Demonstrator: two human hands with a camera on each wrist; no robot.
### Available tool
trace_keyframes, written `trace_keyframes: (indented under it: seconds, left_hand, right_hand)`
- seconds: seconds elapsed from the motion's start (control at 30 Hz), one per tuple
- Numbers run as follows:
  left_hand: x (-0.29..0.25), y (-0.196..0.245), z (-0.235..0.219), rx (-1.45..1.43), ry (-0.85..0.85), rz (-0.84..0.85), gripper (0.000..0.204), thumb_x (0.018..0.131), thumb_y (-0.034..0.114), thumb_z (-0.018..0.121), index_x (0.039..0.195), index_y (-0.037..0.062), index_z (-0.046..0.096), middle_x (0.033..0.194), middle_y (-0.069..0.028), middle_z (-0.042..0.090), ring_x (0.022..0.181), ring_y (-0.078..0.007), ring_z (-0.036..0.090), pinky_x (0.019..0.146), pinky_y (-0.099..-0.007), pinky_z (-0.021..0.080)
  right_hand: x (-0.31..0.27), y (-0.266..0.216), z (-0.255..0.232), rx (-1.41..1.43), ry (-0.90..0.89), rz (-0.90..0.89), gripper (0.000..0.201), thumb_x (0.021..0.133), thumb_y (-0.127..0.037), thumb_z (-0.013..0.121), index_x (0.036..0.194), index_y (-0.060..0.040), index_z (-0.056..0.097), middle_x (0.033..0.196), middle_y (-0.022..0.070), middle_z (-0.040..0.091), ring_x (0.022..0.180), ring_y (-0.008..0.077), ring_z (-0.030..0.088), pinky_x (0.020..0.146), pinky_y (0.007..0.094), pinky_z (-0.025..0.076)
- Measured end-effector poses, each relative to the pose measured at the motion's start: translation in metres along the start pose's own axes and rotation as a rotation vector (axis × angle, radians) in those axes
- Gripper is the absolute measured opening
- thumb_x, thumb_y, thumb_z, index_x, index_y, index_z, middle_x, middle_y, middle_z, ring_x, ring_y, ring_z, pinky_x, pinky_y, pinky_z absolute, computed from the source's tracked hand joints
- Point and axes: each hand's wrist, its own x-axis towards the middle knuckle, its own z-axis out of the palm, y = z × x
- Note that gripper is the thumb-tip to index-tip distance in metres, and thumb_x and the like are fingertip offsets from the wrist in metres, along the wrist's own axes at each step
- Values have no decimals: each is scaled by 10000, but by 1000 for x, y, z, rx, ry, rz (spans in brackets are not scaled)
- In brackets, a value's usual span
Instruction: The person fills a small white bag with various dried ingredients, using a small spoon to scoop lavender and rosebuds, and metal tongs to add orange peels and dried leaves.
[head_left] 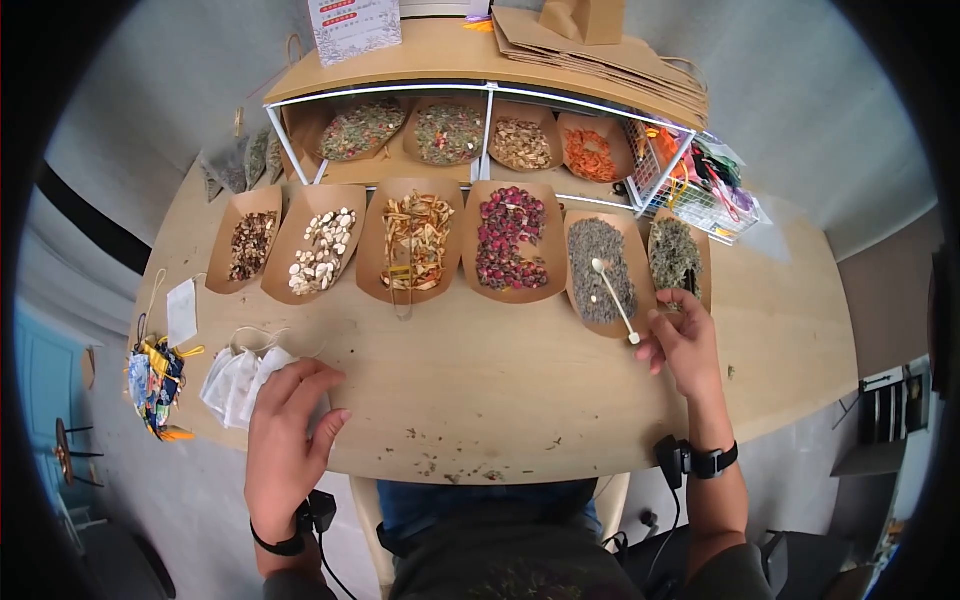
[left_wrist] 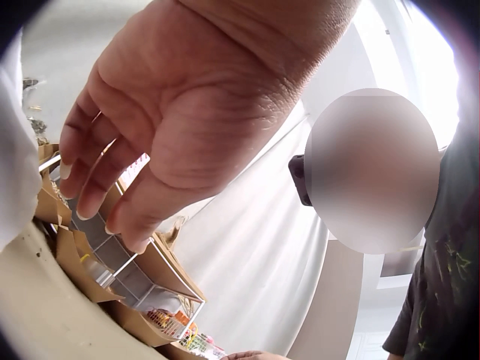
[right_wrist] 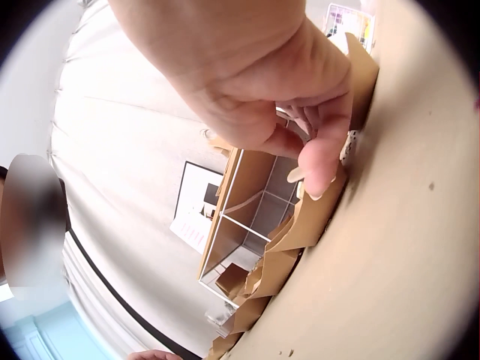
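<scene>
My left hand (head_left: 290,410), fingers loosely bent, is over a small pile of white drawstring pouches (head_left: 240,385) on the table. In the left wrist view the palm of that hand (left_wrist: 172,112) shows with nothing in it. My right hand (head_left: 685,345) hovers at the near end of two paper trays, its fingers loosely curled. Beside its thumb is the end of a pale small spoon (head_left: 617,298), which lies across a tray of grey-purple dried buds (head_left: 597,255). To the right stands a tray of grey-green dried herb (head_left: 675,250). The right wrist view shows the right hand's fingers (right_wrist: 319,161) close to a tray's edge.
More trays hold dark red rosebuds (head_left: 512,235), yellowish slices with tongs (head_left: 400,275), white slices (head_left: 322,250) and brown pieces (head_left: 252,245). Behind stands a white-framed shelf (head_left: 490,100) with more trays. Patterned pouches (head_left: 155,385) lie left; crumbs (head_left: 460,465) dot the near edge.
</scene>
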Motion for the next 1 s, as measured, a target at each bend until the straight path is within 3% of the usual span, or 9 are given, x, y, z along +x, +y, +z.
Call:
trace_keyframes:
  seconds: [0.27,0.5,0.6,0.67,0.7,0.77,0.83,0.9,1.0]
  left_hand:
    - [-5,-4,6,34,7,31,374,866,81,853,1218,23,744,1286,-171,715,1167,-439,652,1015,-498,520]
    - [-8,-4,8,44,-15,29,381,867,100,860,1226,34,754,1273,-161,724,1166,-427,656,1028,-487,505]
    - [-9,-3,8,47,-19,29,379,867,104,860,1224,32,753,1265,-163,724,1163,-427,657,1025,-486,505]
    - [-9,-1,9,42,-27,31,378,867,105,859,1222,31,753,1262,-164,723,1162,-428,658,1024,-488,506]
    - [-8,0,10,38,-23,44,378,866,107,859,1220,29,751,1261,-165,722,1162,-430,657,1023,-490,509]
    - [-8,3,13,28,-16,47,378,865,108,858,1218,26,750,1259,-166,721,1161,-432,657,1022,-492,511]
    - [-6,8,14,29,-19,71,379,861,108,854,1214,23,747,1261,-171,721,1165,-438,657,1026,-497,514]
    - [-5,10,14,36,-23,73,379,864,117,853,1214,20,746,1280,-178,718,1193,-446,655,1039,-495,519]
    - [-4,13,13,30,-41,63,376,869,130,849,1213,19,745,1301,-186,715,1226,-455,651,1056,-494,523]
  right_hand:
    - [25,10,6,-18,-110,-101,279,1082,-14,651,1327,116,629,960,125,778,783,174,785,610,285,605]
    - [11,-18,7,-84,-83,-80,257,1069,-19,658,1304,80,695,923,102,776,768,134,756,616,270,579]
    - [28,1,-41,-282,-1,-42,277,1057,-46,688,1318,48,693,859,70,755,715,111,700,612,268,541]
    - [54,31,-77,-377,246,-325,334,1043,-111,734,1334,43,679,805,48,730,650,104,628,601,276,500]
    - [56,35,-87,-379,249,-324,334,1043,-111,734,1334,43,679,805,48,730,650,104,628,601,276,500]
    - [60,40,-101,-785,388,-300,387,1031,-179,770,1334,43,676,799,45,722,637,116,608,608,283,488]
    - [61,51,-107,-704,363,-274,399,1028,-211,779,1313,50,680,807,67,727,603,120,593,562,285,470]
    - [57,45,-104,-377,231,16,359,1048,-142,703,1334,72,671,774,58,693,513,114,562,433,273,395]
    - [39,43,-121,-312,144,99,365,1059,-126,670,1365,72,660,734,88,710,474,132,584,400,282,399]
